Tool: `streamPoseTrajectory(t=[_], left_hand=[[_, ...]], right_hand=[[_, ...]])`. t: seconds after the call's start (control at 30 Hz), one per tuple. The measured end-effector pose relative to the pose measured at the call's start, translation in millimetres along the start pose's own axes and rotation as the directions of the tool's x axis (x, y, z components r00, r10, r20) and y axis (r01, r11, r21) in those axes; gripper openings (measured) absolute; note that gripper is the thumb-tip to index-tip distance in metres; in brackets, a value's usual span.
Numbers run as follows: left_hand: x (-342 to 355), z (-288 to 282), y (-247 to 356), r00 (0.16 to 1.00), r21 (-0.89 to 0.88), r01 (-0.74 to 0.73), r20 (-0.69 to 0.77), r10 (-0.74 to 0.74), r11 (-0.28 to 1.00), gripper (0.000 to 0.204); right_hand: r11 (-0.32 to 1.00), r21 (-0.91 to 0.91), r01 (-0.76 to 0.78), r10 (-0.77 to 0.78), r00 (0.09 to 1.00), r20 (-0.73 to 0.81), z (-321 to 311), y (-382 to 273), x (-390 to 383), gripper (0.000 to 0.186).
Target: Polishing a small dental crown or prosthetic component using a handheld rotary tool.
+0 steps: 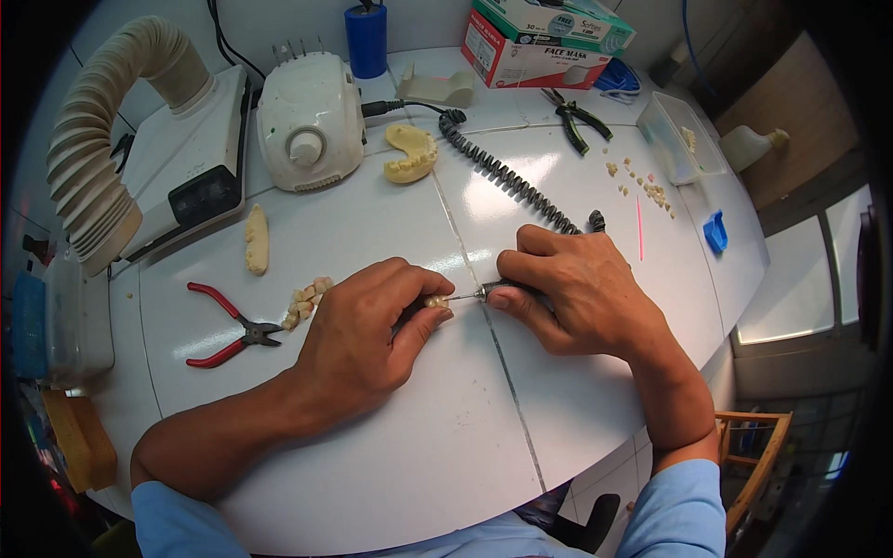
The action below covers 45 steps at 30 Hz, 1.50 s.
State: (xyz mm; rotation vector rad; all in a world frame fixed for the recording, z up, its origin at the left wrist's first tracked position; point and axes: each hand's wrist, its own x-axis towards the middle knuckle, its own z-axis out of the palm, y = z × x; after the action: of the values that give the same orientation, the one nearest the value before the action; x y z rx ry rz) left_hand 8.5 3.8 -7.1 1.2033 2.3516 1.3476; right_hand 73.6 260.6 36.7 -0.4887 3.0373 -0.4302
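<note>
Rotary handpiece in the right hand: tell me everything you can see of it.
The rotary handpiece shows a dark grip and a metallic-looking nose with a thin, silvery shank. It lies roughly level in the picture, pointing left, pinched between the right hand's thumb and fingers, which hide its rear. Its tip meets or nearly meets a small cream tooth piece in the left hand; contact and spinning can't be confirmed. A coiled black cord ends beside the hand, any joint hidden.
</note>
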Motion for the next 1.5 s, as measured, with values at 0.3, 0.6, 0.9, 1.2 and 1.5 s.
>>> streamPoseTrajectory(t=[0.3,0.6,0.9,1.2,1.5], left_hand=[[1.9,-3.5,5.6,0.999,-0.058,0.030,0.011,-0.030,0.998,0.018],[-2.0,-3.7,0.9,0.996,-0.135,0.090,0.013,-0.089,0.987,0.021],[1.5,-2.6,1.7,0.996,-0.127,0.087,0.033,-0.084,0.988,0.019],[-1.6,0.7,1.7,0.995,-0.119,0.098,-0.009,-0.100,0.988,0.018],[1.8,1.4,0.5,0.998,-0.054,0.024,-0.057,-0.027,0.998,0.021]], right_hand=[[0.999,0.033,-0.006,0.006,1.000,-0.015,-3.3,-0.2,0.2,0.037],[0.990,0.143,-0.011,0.009,1.000,0.012,-2.3,1.0,2.7,0.038],[0.991,0.122,-0.047,0.040,0.998,0.053,-7.9,2.4,2.1,0.040],[0.989,0.139,-0.057,0.050,0.997,0.051,-6.6,1.6,1.6,0.040],[0.990,0.131,-0.053,0.047,0.998,0.047,-6.9,1.5,0.2,0.040]])
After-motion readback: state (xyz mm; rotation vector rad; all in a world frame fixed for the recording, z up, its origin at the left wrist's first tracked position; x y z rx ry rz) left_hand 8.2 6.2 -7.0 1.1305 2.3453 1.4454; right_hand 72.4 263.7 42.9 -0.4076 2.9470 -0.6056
